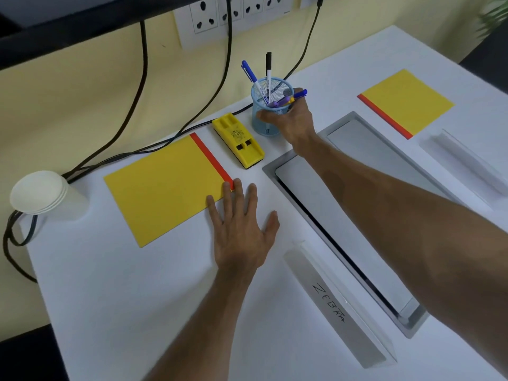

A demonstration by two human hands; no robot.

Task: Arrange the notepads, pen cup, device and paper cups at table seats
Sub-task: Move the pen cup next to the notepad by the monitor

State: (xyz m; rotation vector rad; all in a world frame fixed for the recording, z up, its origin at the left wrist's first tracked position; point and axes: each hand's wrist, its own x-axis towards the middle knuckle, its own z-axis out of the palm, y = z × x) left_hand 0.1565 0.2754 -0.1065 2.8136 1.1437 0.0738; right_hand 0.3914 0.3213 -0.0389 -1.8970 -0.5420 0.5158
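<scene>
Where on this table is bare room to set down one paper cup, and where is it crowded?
Free: the white patch between the near notepad, the ZEBRA name plate and the front edge; the strip between pen cup and far notepad. Crowded: around the device and hatch, where left hand and right hand lie.

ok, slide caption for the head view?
Right hand grips the pen cup; left hand flat at a corner of the nearer yellow notepad.

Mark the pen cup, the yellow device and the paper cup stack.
pen cup [266,128]: head view, lower mesh wall
yellow device [237,141]: head view, middle of top face
paper cup stack [38,191]: head view, round end facing the camera
</scene>
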